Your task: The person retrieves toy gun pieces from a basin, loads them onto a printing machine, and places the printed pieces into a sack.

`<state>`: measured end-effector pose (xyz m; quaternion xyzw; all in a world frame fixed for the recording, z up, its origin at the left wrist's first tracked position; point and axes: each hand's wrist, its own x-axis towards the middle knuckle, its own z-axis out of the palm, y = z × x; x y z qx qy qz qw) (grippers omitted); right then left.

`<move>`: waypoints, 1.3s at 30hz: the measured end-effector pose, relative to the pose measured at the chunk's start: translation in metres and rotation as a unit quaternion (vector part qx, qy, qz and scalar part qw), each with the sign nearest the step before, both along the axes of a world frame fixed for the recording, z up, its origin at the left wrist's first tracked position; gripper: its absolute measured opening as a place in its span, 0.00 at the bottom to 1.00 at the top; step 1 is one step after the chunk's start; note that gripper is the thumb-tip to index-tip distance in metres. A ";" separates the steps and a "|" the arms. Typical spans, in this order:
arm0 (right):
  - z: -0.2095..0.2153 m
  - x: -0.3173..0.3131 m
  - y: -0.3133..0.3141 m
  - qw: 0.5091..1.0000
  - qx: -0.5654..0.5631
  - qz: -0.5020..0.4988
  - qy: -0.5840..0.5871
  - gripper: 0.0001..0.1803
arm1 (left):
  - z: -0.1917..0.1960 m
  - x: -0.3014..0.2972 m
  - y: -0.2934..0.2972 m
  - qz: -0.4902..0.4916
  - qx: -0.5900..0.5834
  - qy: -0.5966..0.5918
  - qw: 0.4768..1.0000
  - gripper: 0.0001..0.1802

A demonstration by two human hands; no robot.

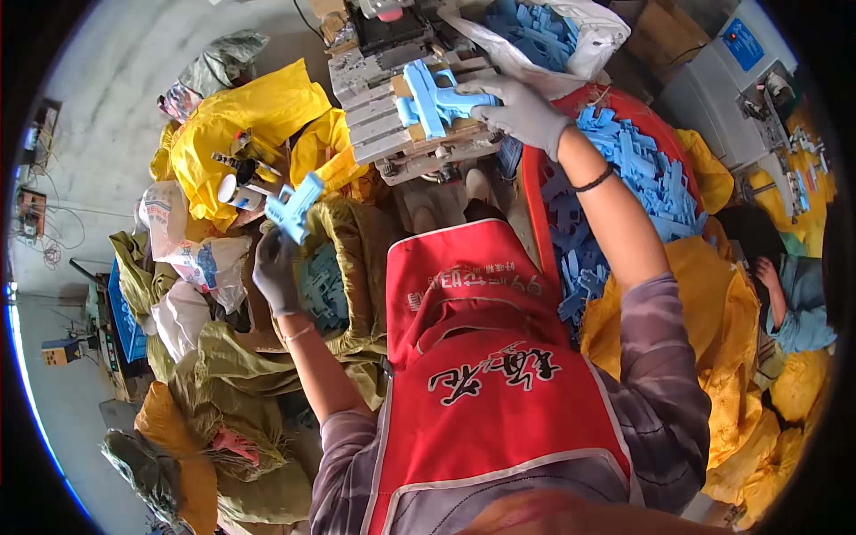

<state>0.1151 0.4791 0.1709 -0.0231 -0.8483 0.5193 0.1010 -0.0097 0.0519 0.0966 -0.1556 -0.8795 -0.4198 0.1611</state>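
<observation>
Both my hands wear grey gloves. At the left, my left hand (275, 272) grips a light blue toy pistol (298, 205) by one end, held above an open olive sack (367, 259) with blue pieces (323, 287) inside. Farther off and to the right, my right hand (522, 109) is closed round the grip end of another light blue toy pistol (430, 100). That one lies on a tan block (403, 89) on the slotted metal bed (374, 120) of a machine. My right fingertips are partly hidden behind the toy and glove.
A red tub (538, 201) full of blue toy pistols (637, 169) stands at my right. Beyond it is a white sack (599, 37) holding more. Yellow sacks (245, 116) and a white bag (174, 227) crowd the left. At far right shows another person's sleeve (802, 314).
</observation>
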 end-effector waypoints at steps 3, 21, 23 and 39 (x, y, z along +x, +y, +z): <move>0.010 0.005 0.011 0.996 0.089 0.013 0.022 0.20 | -0.028 0.004 -0.029 0.029 0.004 -0.055 0.998 0.17; -0.237 0.172 0.156 0.731 0.376 -0.299 -0.485 0.19 | -0.038 0.038 0.028 -0.085 -0.025 -0.134 0.987 0.14; -0.229 0.164 0.166 0.730 0.385 -0.259 -0.502 0.16 | -0.032 0.041 0.042 -0.077 0.006 -0.167 0.983 0.13; -0.038 0.112 -0.009 0.991 0.003 0.114 0.072 0.20 | -0.015 0.124 0.197 -0.444 0.288 -0.485 0.696 0.17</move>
